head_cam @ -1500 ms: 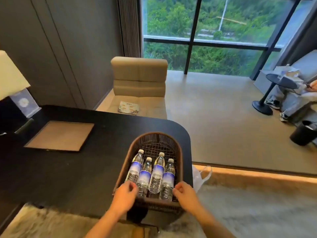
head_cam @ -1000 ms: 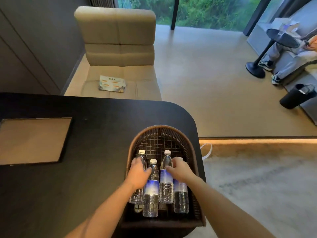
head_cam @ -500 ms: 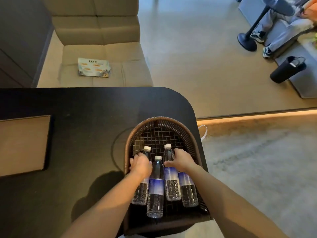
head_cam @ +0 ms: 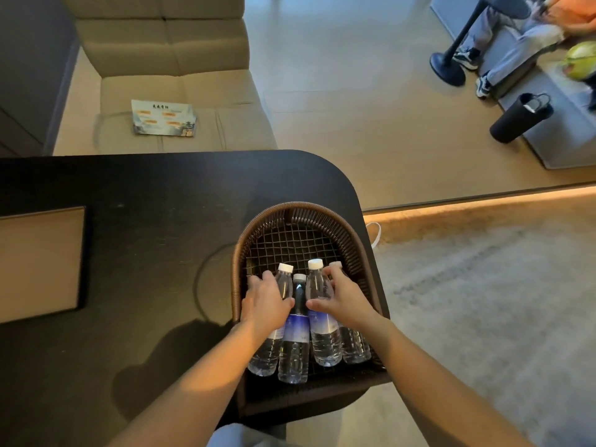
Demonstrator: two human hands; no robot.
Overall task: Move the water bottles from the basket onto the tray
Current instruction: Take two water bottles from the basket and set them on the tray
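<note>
**Four bottles in the basket, both hands reaching in: what may slip**

Tray (head_cam: 38, 262): we note it at the left edge of the dark table (head_cam: 145, 221), bare, well apart from the basket.

Left hand (head_cam: 266, 306): we find it laid over the leftmost bottle (head_cam: 269, 350), fingers curled across its shoulder. Whether the grip has closed we cannot tell; the palm hides the contact.

Second bottle (head_cam: 295, 346): untouched between the two hands, lying lower than its neighbours.

Right hand (head_cam: 346, 300): it reaches across the third bottle (head_cam: 324, 333) and the rightmost bottle (head_cam: 354, 345), fingers spread, thumb towards the middle. We cannot tell which one it takes, nor whether it holds yet.

Basket (head_cam: 354, 240): it sits at the table's rounded right corner, its near end at or past the front edge.

Risks, in our judgement:
- The bottles lie packed side by side; lifting one may roll or drag its neighbour.
- The smooth plastic may slip from a grip taken high by the shoulder.
- A downward push on the near end may tip the basket off the corner.
- The carry to the tray crosses much of the table, so a loose hold may drop a bottle.
</note>
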